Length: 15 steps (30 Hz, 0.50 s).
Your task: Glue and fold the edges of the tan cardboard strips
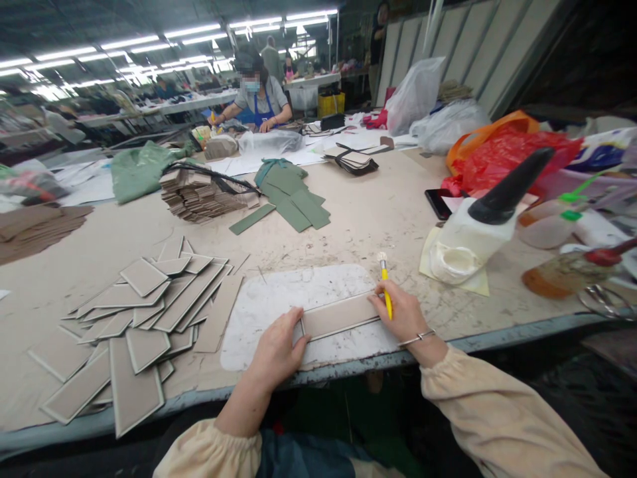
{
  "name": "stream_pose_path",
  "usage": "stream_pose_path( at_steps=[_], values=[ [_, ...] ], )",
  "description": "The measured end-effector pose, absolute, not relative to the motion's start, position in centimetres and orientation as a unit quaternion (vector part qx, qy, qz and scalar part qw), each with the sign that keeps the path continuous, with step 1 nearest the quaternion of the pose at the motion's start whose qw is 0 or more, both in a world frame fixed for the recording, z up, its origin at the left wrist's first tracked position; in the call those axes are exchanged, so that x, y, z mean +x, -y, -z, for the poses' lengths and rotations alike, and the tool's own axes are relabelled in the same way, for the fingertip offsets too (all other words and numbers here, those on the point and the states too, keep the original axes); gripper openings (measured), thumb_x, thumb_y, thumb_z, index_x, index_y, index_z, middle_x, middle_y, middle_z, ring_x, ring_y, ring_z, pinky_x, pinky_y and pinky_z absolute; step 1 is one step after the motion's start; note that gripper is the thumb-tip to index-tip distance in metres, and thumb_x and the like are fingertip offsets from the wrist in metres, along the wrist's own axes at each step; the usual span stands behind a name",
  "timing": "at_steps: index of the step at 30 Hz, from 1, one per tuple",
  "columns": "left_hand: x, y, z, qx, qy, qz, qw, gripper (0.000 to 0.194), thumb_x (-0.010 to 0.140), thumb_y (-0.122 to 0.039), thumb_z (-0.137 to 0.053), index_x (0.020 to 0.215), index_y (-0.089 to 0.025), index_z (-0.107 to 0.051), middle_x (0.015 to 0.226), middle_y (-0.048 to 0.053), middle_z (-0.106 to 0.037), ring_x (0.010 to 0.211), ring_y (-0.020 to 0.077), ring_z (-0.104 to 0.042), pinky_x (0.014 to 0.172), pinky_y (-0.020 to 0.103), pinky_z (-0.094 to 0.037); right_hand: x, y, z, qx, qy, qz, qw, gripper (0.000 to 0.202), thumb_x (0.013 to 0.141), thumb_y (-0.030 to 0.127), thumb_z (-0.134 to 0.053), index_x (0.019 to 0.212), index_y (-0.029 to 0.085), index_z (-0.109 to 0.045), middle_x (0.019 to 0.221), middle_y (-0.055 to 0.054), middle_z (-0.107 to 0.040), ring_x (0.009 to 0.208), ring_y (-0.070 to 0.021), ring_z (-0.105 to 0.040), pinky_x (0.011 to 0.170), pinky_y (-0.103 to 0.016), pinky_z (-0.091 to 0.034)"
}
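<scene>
A long beige rectangular piece [343, 315] with pale edges lies on a stained white sheet [293, 282] before me. My left hand [279, 345] grips its left end between thumb and fingers. At the opposite end, my right hand [401, 312] holds a yellow-handled brush [385, 285], its whitish tip pointing away from me, while its fingertips touch the piece. Left of the sheet is a loose heap of similar pale-edged pieces [144, 345]. One plain beige strip [219, 315] rests against the sheet's left side.
A white glue bottle [468, 232] with a black top stands on yellowish paper at right, near a phone [438, 204] and an amber-filled bottle [562, 275]. Green pieces [293, 199] and a brown stack [199, 196] lie farther back. A co-worker [261, 99] works across the table.
</scene>
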State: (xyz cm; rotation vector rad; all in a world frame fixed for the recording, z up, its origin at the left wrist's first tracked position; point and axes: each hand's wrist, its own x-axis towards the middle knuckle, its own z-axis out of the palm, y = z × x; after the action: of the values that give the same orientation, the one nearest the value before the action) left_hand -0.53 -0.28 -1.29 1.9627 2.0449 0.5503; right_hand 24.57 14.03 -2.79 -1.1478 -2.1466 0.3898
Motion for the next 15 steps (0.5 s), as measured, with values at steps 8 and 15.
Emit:
stream_pose_path(
  at_steps=[8, 15],
  values=[
    [-0.51, 0.35, 0.42, 0.670, -0.704, -0.181, 0.154, 0.058, 0.078, -0.026, -0.057, 0.134, -0.015, -0.041, 0.135, 0.012, -0.052, 0.124, 0.0234, -0.050, 0.105, 0.040, -0.041, 24.77, -14.11, 2.77, -0.444, 0.815, -0.161, 0.337, 0.008, 0.082, 0.029, -0.052, 0.084, 0.021, -0.051, 0.072, -0.001, -0.062, 0.062, -0.0163, -0.060, 0.058, -0.025, -0.042],
    [-0.46, 0.34, 0.38, 0.654, -0.718, -0.170, 0.167, 0.060, 0.078, -0.027, -0.057, 0.134, -0.016, -0.040, 0.135, 0.011, -0.052, 0.123, 0.0236, -0.050, 0.106, 0.041, -0.040, 24.94, -14.08, 2.65, -0.459, 0.798, -0.193, 0.338, 0.011, 0.082, 0.032, -0.055, 0.085, 0.022, -0.053, 0.070, 0.000, -0.064, 0.060, -0.0161, -0.061, 0.058, -0.025, -0.043]
  ],
)
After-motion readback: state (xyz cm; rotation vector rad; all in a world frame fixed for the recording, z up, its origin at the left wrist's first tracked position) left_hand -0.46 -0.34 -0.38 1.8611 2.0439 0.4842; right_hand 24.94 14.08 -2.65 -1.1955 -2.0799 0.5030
